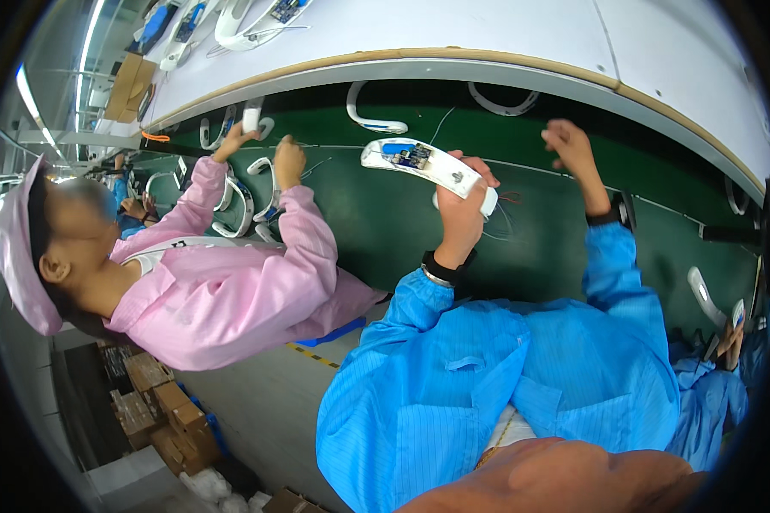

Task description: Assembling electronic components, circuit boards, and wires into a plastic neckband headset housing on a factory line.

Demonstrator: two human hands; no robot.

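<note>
My left hand is wrapped round the lower end of a white curved housing, raised above the green work surface. Its hollow side faces up and shows a small circuit board beside a blue battery-like part. Thin wires, some red, trail from the end near my palm. To the right, my right hand hovers apart from the housing, fingers loosely bent with a gap between them, and nothing shows in it. Beyond the housing lies another white curved piece.
A white shelf with a tan edge spans the far side. At left, a co-worker in pink handles a white part near several curved pieces. Another person in blue works at right. Cardboard boxes stand at lower left.
</note>
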